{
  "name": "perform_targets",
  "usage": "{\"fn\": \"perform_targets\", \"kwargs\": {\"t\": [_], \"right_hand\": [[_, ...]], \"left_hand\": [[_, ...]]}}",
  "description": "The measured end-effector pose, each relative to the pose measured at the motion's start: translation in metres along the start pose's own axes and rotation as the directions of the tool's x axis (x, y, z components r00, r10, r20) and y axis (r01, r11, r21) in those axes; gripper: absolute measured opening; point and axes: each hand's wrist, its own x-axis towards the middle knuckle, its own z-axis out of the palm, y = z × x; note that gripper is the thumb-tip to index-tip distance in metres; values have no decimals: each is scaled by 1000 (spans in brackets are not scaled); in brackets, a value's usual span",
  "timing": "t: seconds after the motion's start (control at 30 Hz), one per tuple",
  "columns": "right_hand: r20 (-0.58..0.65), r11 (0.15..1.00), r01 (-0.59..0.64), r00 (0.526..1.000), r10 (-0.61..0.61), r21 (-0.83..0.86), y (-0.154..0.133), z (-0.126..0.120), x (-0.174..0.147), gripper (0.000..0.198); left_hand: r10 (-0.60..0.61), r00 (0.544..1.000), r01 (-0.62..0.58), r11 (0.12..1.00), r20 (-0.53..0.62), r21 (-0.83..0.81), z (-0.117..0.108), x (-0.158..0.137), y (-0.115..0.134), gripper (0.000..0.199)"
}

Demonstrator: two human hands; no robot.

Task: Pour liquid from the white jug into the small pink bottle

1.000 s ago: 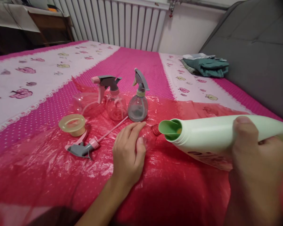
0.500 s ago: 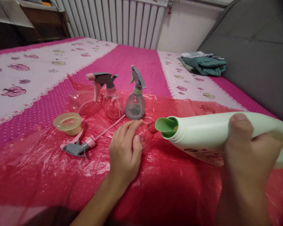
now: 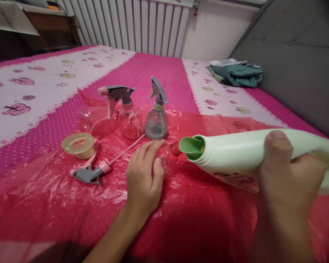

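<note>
My left hand (image 3: 145, 171) is wrapped round a small clear spray bottle (image 3: 168, 159) without its top, tilted with its neck towards the right. My right hand (image 3: 287, 175) grips a large pale green detergent jug (image 3: 235, 146), tipped nearly level. The jug's green pouring spout (image 3: 192, 146) is at the spray bottle's mouth; whether they touch I cannot tell, and no stream of liquid shows. Left of my left hand lies a loose grey and pink spray head (image 3: 91, 173) with a pink tube, beside a yellowish cap (image 3: 78, 144).
Behind stand a clear spray bottle with a pink and grey trigger (image 3: 130, 122) and a greyish spray bottle (image 3: 156, 124). Another clear bottle (image 3: 84, 118) lies at their left. Red plastic sheeting (image 3: 57, 212) covers the bed's front. Folded clothes (image 3: 235, 75) rest near the grey headboard (image 3: 298, 58).
Almost nothing differs. The view has shifted very slightly; both hands keep their holds, and the jug and the spray bottle stay at nearly the same tilt.
</note>
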Motion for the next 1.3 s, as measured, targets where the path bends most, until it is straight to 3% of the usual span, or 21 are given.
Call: {"fn": "perform_targets", "kwargs": {"t": [1.03, 1.3], "right_hand": [[0, 1000, -8, 1000, 8, -26, 1, -1, -1, 60], [0, 999, 9, 1000, -9, -44, 2, 1, 0, 75]], "left_hand": [[-11, 1000, 11, 1000, -2, 1, 0, 0, 1, 39], [-5, 1000, 5, 1000, 1, -5, 1, -2, -1, 39]]}}
